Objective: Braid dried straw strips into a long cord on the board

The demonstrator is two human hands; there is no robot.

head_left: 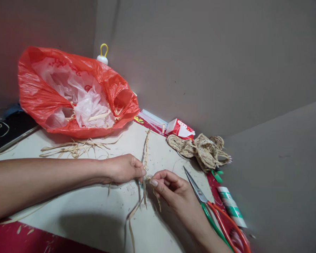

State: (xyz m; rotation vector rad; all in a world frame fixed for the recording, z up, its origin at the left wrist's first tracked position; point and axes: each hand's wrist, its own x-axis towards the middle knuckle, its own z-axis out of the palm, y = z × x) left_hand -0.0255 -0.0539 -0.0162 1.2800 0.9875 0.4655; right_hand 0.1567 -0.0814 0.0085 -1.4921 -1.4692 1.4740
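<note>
A thin braid of straw-coloured strips runs up the pale work surface in front of me. My left hand pinches its lower end between thumb and fingers. Close beside it, my right hand is closed in a pinch on a loose straw strip just below the braid. Other loose strips hang down from the braid's end toward the near edge. To the right of my right hand lie large scissors with red and green handles, blades pointing away from me.
A red plastic bag with white plastic and straw inside stands at the back left. Loose straw strips lie before it. At the right are coiled braids, a red-and-white packet and a green-and-white tube. Grey walls enclose the corner.
</note>
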